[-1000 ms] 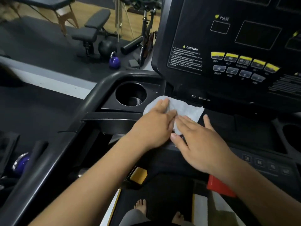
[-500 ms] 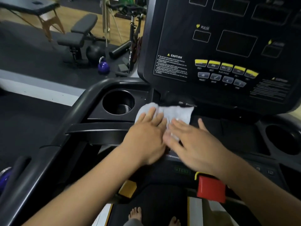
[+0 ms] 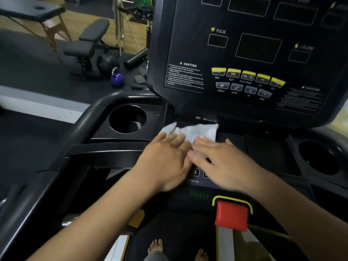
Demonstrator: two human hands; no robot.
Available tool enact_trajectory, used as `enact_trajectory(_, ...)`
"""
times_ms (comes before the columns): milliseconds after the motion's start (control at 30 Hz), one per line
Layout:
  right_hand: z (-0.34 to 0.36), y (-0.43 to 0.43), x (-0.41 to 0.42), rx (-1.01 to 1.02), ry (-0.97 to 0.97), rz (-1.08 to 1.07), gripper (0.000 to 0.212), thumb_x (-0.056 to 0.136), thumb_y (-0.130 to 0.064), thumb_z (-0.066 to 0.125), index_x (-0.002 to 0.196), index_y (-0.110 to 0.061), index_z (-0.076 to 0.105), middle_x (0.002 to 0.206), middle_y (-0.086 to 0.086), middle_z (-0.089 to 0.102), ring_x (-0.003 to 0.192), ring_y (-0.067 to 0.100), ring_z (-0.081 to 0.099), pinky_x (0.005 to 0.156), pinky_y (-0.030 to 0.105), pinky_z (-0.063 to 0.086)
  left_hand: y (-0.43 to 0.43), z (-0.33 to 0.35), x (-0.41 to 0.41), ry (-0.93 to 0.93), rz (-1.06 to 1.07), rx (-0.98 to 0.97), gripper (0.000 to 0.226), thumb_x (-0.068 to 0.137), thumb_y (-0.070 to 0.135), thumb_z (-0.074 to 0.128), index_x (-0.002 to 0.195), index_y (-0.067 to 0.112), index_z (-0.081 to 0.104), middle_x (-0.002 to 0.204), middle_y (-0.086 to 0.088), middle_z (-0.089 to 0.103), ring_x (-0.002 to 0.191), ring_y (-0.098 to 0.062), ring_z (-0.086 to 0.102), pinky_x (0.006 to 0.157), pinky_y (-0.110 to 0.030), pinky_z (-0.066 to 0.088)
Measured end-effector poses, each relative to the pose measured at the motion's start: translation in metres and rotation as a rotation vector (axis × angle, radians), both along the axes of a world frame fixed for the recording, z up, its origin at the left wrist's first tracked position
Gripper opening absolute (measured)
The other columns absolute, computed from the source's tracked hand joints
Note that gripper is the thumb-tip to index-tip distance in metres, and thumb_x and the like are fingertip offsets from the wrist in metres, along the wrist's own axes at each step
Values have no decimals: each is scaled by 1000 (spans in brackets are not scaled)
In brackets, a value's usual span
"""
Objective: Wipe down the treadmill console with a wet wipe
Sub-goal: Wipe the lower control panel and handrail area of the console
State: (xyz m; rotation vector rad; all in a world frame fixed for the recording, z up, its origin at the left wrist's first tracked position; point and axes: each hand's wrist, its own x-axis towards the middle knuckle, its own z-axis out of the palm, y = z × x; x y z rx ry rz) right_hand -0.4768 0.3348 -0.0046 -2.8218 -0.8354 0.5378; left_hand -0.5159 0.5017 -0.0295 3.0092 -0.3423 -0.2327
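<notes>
A white wet wipe (image 3: pixel 197 131) lies spread on the flat black shelf of the treadmill console (image 3: pixel 263 147), just below the upright display panel (image 3: pixel 250 53). My left hand (image 3: pixel 163 161) lies flat with its fingertips pressing the wipe's near left part. My right hand (image 3: pixel 222 161) lies flat beside it, its fingers touching the left hand's and resting on the wipe's near edge. The near half of the wipe is hidden under both hands.
A round cup holder (image 3: pixel 128 118) sits left of the wipe, another (image 3: pixel 318 157) at the right. A red safety key (image 3: pixel 231 215) is near me below the keypad. The black handrail (image 3: pixel 79 129) curves on the left. Gym bench (image 3: pixel 84 46) and purple kettlebell (image 3: pixel 117 78) stand beyond.
The view has tilted up, showing more of the display panel. The wipe now lies spread wider, and both hands have stayed together, pressed flat on its near part.
</notes>
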Motion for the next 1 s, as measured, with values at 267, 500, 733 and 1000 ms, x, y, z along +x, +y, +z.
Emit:
enact_trajectory(267,4,-3,-9,10,-28,53,68,94,-64,18,147,-27,39,159,-9,28,146,9,22,119,45,17,-6,-1,-10,56,31,-21,67,98,46,6,158,17,16,166,-6,11,153,-15,4,124,-37,0)
enact_trajectory(500,-3,19,27,-3,-77,13,69,95,-64,15,145,-24,43,154,-6,38,141,18,36,113,45,32,-10,-6,19,31,112,-26,65,101,45,10,159,14,4,167,-7,4,153,-16,-3,124,-39,-2)
enact_trajectory(733,0,9,21,4,-57,-13,77,82,-75,8,129,-37,55,143,-13,51,133,22,46,100,38,40,-2,-9,9,3,89,-95,78,90,53,4,158,15,18,166,-6,12,153,-14,3,124,-36,-3)
enact_trajectory(1000,5,-1,-4,-18,-130,37,78,85,-72,3,115,-31,63,133,-8,56,119,19,55,101,40,41,0,-2,-7,-12,70,-116,76,94,54,5,155,15,28,164,-6,20,152,-13,11,124,-31,-2)
